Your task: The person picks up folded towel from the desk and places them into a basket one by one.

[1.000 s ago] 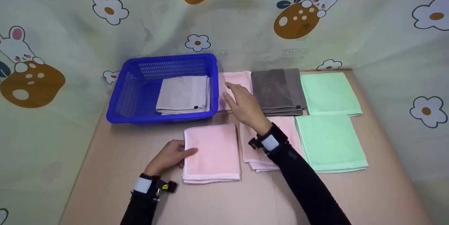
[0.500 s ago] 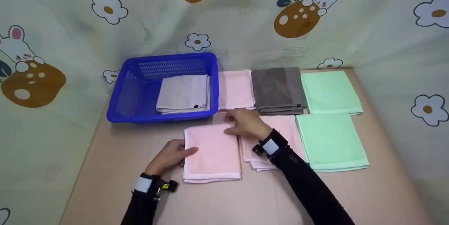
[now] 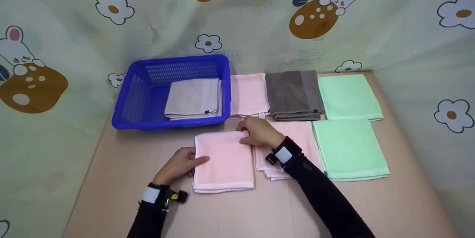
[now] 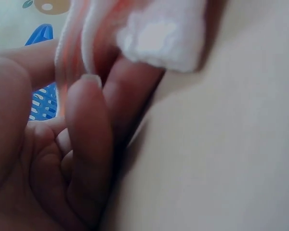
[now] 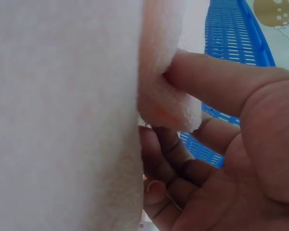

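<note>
A folded pink towel (image 3: 224,162) with white edging lies on the table in front of the basket. My left hand (image 3: 180,165) grips its left edge, thumb on top and fingers underneath; in the left wrist view the towel's layers (image 4: 82,43) run between thumb and fingers. At the far right corner my right hand (image 3: 261,132) pinches the same towel. The right wrist view shows the thumb (image 5: 216,77) pressing into the towel's folded corner (image 5: 168,101), with the other fingers curled below it.
A blue basket (image 3: 139,125) behind holds a folded light grey towel (image 3: 193,97). To its right lie a pink towel (image 3: 248,93), a dark grey towel (image 3: 293,95) and a green one (image 3: 349,95). Nearer are another pink towel (image 3: 297,134) and a green towel (image 3: 350,149).
My right hand has come down and back from above the rear pink towel to the front towel's far right corner, and now pinches it. The left hand has kept its hold.
</note>
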A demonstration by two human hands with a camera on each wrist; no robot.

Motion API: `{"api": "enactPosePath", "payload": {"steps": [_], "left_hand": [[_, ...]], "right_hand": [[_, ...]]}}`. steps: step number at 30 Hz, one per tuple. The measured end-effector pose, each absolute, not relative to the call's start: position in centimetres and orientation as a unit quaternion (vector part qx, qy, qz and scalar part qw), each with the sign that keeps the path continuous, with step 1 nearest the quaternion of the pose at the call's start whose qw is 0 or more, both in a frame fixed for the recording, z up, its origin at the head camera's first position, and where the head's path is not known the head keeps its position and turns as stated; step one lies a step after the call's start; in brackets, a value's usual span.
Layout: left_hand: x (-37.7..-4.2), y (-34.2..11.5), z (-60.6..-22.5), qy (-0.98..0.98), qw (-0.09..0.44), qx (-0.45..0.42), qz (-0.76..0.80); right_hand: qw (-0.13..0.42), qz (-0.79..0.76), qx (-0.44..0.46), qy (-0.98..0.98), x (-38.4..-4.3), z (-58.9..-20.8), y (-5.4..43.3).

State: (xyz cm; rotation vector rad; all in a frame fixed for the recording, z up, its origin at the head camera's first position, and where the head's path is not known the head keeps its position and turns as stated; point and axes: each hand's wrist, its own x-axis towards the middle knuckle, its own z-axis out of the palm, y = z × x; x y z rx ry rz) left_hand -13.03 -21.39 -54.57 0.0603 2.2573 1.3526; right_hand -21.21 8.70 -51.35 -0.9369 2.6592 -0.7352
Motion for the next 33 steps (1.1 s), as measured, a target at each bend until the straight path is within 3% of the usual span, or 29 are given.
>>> {"api": "enactPosePath", "payload": {"steps": [18,33], "left_hand": [[-13.0,-21.9,-54.7,0.793,0.271,0.026,0.545],[-13.0,-22.7,-54.6,0.781,0.284,0.055,0.553]], "right_hand": [[0.154,-0.253,-0.323,0.899,-21.3,-51.3,9.2],[0.146,-0.263,-0.328,0.896,-21.5,-51.5,9.2]]}}
